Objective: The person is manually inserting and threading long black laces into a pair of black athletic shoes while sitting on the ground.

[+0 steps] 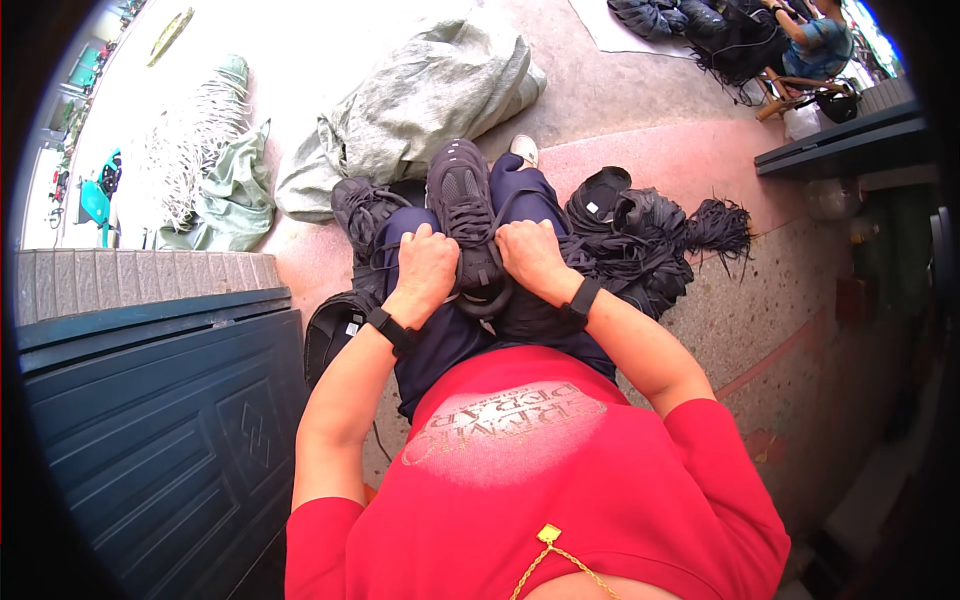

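A black lace-up sneaker point(466, 215) lies across my lap between my knees, toe pointing away from me. My left hand point(427, 264) is closed in a fist at its left side. My right hand point(533, 258) is closed at the right side, level with the left. Dark shoelace strands run from the sneaker's front to both hands and stick out past the fingers. The fingertips are curled under, so the exact pinch is hidden. Another black shoe point(365, 208) sits just beyond my left knee. Black shoes and laces point(640, 250) are heaped beside my right leg.
Beyond my feet lies a large grey-green woven sack point(425, 100). A bundle of white laces point(200, 140) rests by a green sack point(235, 195) at left. A blue metal door point(170, 440) stands on my left. Far right, another person point(815, 45) sits by a black pile.
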